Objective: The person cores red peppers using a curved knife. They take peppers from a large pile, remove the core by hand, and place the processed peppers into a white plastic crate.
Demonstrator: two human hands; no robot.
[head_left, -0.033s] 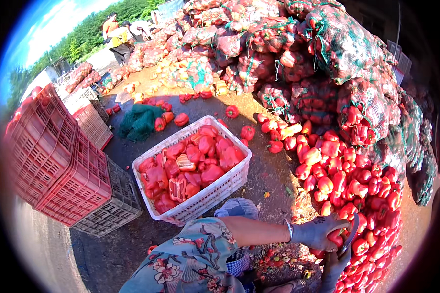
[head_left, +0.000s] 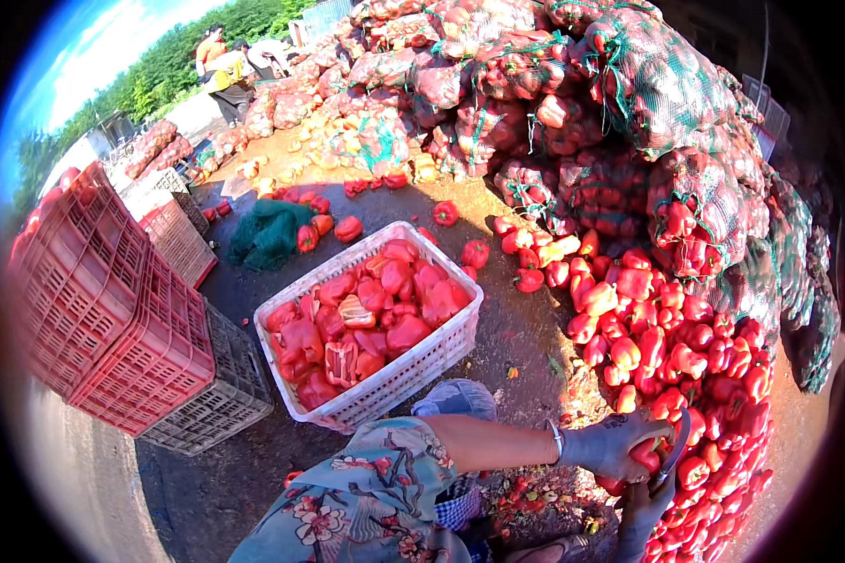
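Note:
My gloved left hand (head_left: 612, 446) is closed around a red bell pepper (head_left: 644, 459) at the lower right. Just below it my gloved right hand (head_left: 643, 511) grips what looks like a knife (head_left: 674, 450), its curved blade up beside the pepper; its handle is mostly hidden. A large pile of loose red peppers (head_left: 714, 403) lies on the ground under and beyond both hands. To the left, a white perforated crate (head_left: 469, 342) holds many red peppers, some of them cut open, with pale insides showing.
Stacked red (head_left: 113, 310) and grey crates (head_left: 207, 413) stand left. Green netting (head_left: 268, 235) lies behind the white crate. Mesh sacks of peppers (head_left: 667, 94) form a high heap at back right. Co-workers (head_left: 230, 80) are at the back left. My shoe (head_left: 455, 399) is beside the crate.

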